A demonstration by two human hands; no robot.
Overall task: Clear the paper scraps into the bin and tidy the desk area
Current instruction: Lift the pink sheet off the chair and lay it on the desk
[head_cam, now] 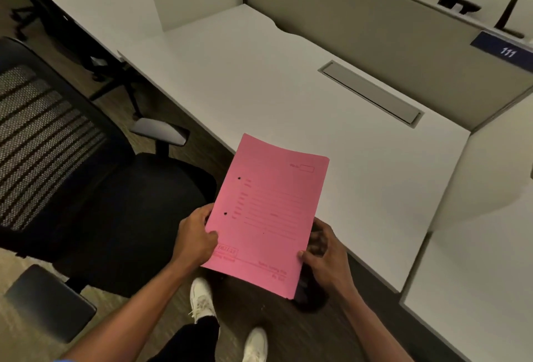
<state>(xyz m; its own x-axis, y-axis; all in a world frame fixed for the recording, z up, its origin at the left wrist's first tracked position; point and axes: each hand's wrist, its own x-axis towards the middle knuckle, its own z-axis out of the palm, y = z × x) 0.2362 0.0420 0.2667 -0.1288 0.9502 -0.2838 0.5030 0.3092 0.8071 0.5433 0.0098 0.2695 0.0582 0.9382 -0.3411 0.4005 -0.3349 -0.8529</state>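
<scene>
I hold a pink file folder [266, 214] with printed lines and two punch holes in both hands, just in front of the white desk [288, 84]. My left hand [196, 237] grips its left edge with the thumb on top. My right hand [324, 252] grips its lower right edge. The folder's far end reaches over the desk's front edge. Something dark [308, 295] shows below the folder's lower right corner; I cannot tell what it is. No paper scraps show on the desk.
A black mesh office chair [75, 165] stands to the left, its armrest [160, 131] near the desk edge. A grey cable flap [370, 93] is set into the desk. Grey partition walls [360, 24] enclose the back and right. My white shoes [202, 301] stand on the carpet.
</scene>
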